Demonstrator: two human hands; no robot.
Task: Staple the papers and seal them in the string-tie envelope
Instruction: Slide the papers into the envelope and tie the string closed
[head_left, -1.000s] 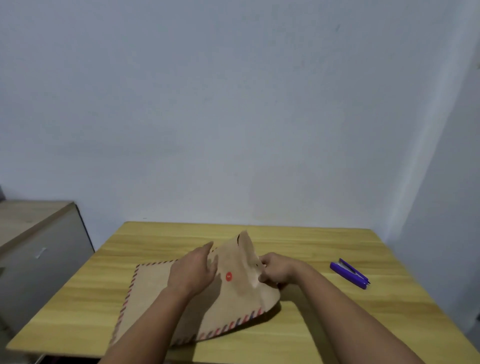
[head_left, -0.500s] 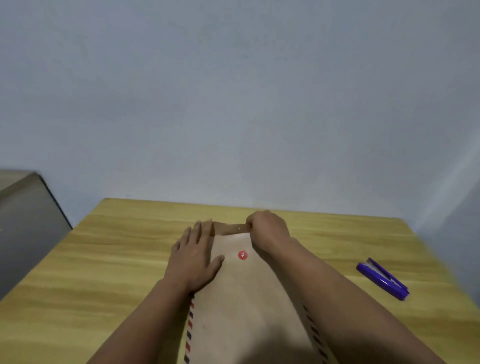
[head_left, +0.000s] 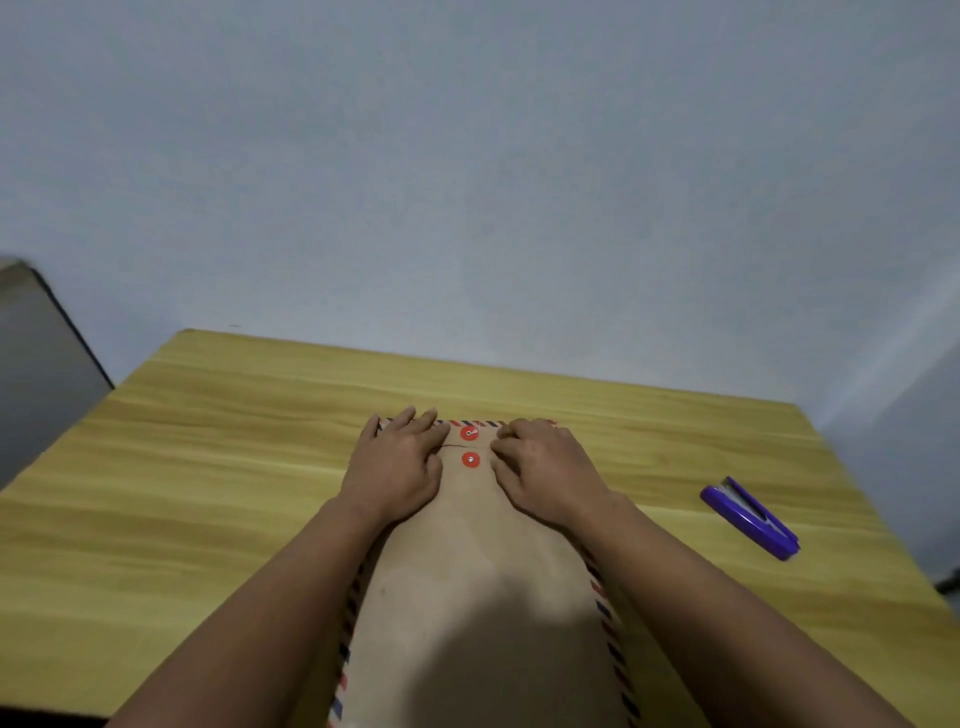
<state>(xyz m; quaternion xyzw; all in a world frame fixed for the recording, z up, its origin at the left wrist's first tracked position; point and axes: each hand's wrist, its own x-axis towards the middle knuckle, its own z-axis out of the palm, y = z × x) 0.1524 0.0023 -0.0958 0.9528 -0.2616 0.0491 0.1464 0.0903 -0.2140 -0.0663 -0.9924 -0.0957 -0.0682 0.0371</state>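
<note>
The envelope (head_left: 478, 597) lies flat on the table (head_left: 208, 467) in front of me. Its long axis runs straight away from me, and the flap end points to the far side, toward the wall (head_left: 467, 182). The near end goes out of view at the bottom. Red and blue stripes run along its long edges.

Both my forearms pass over the envelope. My left hand (head_left: 397, 470) rests palm down on the far left part of it; the fingers (head_left: 410, 423) are nearly straight, a little apart, and they press on the folded flap. My right hand (head_left: 545, 467) lies on the far right part; its fingers are bent a little and also press the flap down. I hold nothing in either hand.

Between my hands are the two red buttons (head_left: 470, 447), one on the flap and one just below it on the body. I cannot see the string.

The purple stapler (head_left: 750, 518) lies on the table well apart, to the right.
</note>
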